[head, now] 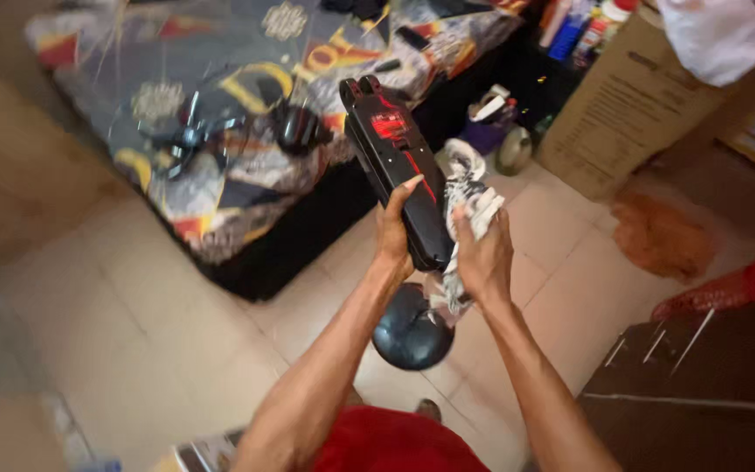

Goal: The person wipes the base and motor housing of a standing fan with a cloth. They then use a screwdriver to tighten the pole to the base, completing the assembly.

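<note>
Pale floor tiles (pixel 133 297) spread beneath you, with a patterned bedspread (pixel 246 79) beyond your hands. Your left hand (pixel 392 238) is closed around the lower part of a long black panel with red markings (pixel 395 166), holding it upright and tilted away from you. Your right hand (pixel 485 260) grips a crumpled white cloth (pixel 469 199) pressed against the panel's right edge. Just below both hands sits a round black base (pixel 412 328) on the floor. Wiping looks to be underway near the middle; I cannot tell how much of the panel is already clean.
</note>
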